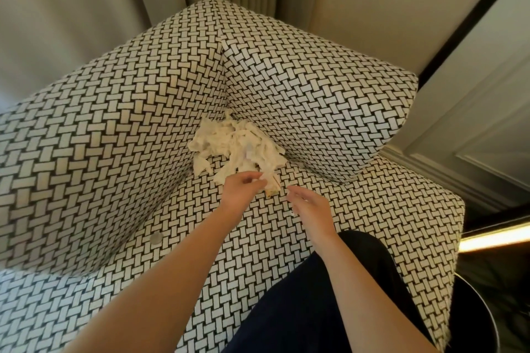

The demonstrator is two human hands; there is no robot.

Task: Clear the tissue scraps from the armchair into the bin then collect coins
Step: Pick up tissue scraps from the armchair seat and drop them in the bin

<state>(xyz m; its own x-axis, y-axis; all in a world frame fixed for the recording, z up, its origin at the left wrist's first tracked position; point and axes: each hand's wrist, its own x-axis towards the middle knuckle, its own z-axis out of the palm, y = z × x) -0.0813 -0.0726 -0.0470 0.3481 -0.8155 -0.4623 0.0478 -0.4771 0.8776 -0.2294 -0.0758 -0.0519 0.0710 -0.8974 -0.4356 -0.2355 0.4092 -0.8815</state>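
Mid-frame, left hand (243,189) pinches the tissue scraps (238,143); right hand (309,205) reaches beside it, fingers curled, grip unclear.

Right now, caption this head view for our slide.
Left hand pinches tissue scraps piled in the armchair corner; right hand nearby.

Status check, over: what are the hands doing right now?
Left hand pinches edge of tissue scraps. Right hand beside it, grip unclear. Scraps heaped in armchair corner. Coin on seat, nothing blocking.
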